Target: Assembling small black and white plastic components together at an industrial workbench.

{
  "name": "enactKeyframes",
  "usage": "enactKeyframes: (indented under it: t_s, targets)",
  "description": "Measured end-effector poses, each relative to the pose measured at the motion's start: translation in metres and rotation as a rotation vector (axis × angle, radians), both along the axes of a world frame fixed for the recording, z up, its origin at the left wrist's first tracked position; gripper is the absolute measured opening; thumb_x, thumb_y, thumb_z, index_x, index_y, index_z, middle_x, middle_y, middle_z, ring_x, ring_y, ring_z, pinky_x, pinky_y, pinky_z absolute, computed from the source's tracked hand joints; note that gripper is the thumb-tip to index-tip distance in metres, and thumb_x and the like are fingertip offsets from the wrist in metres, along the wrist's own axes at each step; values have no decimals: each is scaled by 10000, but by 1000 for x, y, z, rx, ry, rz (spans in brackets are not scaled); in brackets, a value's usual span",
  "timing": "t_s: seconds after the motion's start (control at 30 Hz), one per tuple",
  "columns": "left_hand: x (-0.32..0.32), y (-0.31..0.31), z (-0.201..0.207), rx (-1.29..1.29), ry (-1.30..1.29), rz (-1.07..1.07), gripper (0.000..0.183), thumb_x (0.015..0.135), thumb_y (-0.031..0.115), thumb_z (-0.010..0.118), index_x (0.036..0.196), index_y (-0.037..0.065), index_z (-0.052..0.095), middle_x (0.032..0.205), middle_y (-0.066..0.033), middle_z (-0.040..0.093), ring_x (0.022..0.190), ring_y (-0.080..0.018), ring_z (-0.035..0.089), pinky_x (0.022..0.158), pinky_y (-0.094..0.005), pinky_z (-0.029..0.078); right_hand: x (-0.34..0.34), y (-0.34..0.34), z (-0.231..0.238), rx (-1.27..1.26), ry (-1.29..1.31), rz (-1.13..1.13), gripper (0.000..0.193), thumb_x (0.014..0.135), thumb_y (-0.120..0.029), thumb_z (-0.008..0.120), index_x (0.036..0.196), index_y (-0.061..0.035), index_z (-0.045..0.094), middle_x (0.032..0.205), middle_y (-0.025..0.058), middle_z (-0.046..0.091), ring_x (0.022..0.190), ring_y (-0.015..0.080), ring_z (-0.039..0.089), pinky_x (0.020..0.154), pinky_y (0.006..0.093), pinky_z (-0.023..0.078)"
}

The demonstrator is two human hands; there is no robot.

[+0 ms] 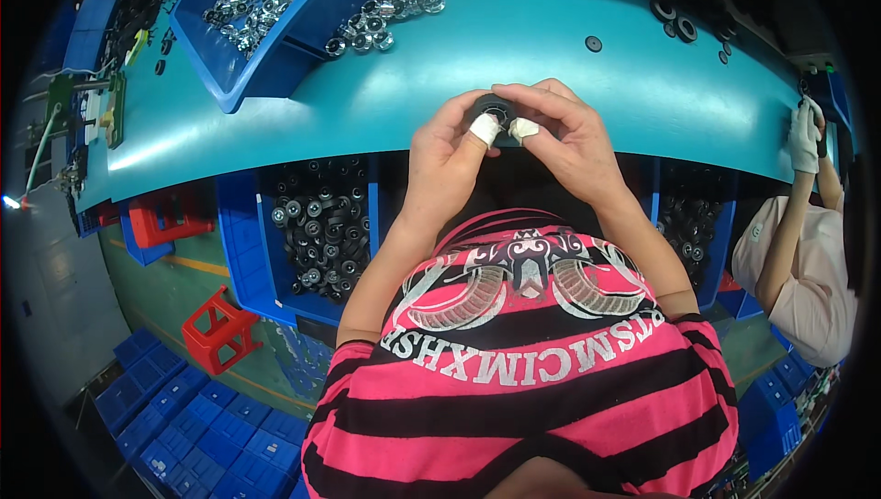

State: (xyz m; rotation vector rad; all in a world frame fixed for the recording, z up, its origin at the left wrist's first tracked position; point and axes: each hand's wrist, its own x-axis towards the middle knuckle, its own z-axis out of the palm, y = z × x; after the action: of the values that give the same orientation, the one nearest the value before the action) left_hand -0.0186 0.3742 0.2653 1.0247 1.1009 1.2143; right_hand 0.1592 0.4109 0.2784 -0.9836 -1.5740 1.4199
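Over the table's near edge both my hands pinch one small black wheel (493,106) with a ring-shaped opening facing me. My left hand (448,148) grips its left side, the white-wrapped thumb pressed at the opening. On the other side my right hand (571,136) curls its fingers around the rim, and its thumb, also wrapped in white, rests by the lower edge. Shiny chrome-like caps (372,26) lie loose on the table beyond my left hand. A single dark disc (594,44) lies farther out to the right.
A blue bin (211,67) of shiny caps stands at the far left of the teal table (385,109). Below the edge are bins of black wheels (321,233), (688,224). More black rings (684,29) lie far right. A gloved co-worker (803,260) works at right; red stools (220,329) stand left.
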Motion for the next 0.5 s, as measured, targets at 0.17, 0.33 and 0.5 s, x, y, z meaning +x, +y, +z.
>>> enactKeyframes:
  t_s: [0.17, 0.33, 0.5]
  targets:
    - [3, -2, 4, -59, -105, -21, 338, 994, 57, 556, 1325, -11, 570, 1052, -90, 686, 885, -121, 661, 637, -240, 547, 1, 3, 3, 40, -41, 31, 381, 873, 0, 572, 1227, -55, 702, 984, 54, 592, 908, 140, 641, 824, 278, 534]
    - [7, -4, 0, -95, -147, 52, 352, 989, 43, 557, 1337, -11, 566, 972, -84, 684, 811, -115, 650, 620, -242, 547, -12, -7, -1, 37, 52, -96, 367, 841, 11, 628, 1192, -55, 713, 1009, 60, 614, 885, 142, 641, 774, 271, 539]
    - [3, 1, -2, -112, -178, -11, 354, 975, 47, 593, 1320, -31, 570, 896, -78, 667, 690, -125, 635, 613, -275, 579, -4, 0, 3, 114, -55, -55, 339, 819, 2, 684, 1151, -51, 730, 994, 65, 635, 858, 145, 651, 773, 266, 546]
